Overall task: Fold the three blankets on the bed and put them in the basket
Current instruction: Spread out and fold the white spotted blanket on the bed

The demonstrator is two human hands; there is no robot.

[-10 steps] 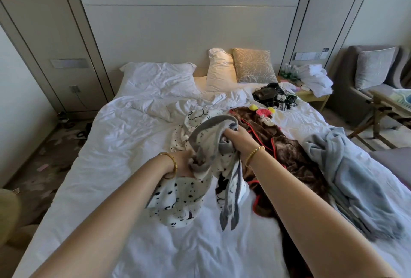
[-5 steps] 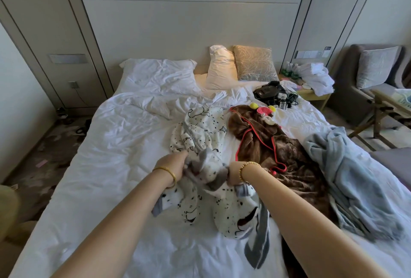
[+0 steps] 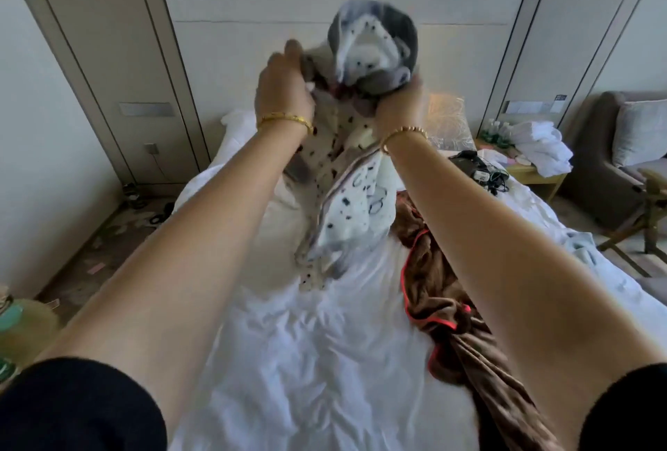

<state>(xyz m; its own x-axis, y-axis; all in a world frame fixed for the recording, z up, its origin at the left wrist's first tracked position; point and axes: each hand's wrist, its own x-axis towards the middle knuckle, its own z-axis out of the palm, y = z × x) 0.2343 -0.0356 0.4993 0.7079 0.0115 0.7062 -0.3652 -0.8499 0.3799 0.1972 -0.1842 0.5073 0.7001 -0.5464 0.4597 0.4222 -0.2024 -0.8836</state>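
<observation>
A white blanket with black spots and a grey edge [image 3: 353, 205] hangs in the air above the bed [image 3: 325, 360]. My left hand [image 3: 283, 89] grips its top on the left and my right hand [image 3: 399, 108] grips it on the right, both raised high. A bunched grey part [image 3: 375, 43] flies up above my hands, blurred. A brown blanket with red trim [image 3: 447, 310] lies crumpled on the bed under my right forearm. A pale blue blanket [image 3: 581, 248] shows only as a strip at the bed's right edge. No basket is in view.
A bedside table [image 3: 534, 171] with white towels [image 3: 537, 142] stands at the right, beside a grey armchair [image 3: 620, 151] and a wooden stand [image 3: 646, 219]. Black gear with cables [image 3: 476, 169] lies near the patterned pillow [image 3: 449, 118]. The floor left of the bed is littered.
Both hands have swung the spotted blanket up from the bed to well above it, and its lower end now hangs free. The view has tilted and moved closer.
</observation>
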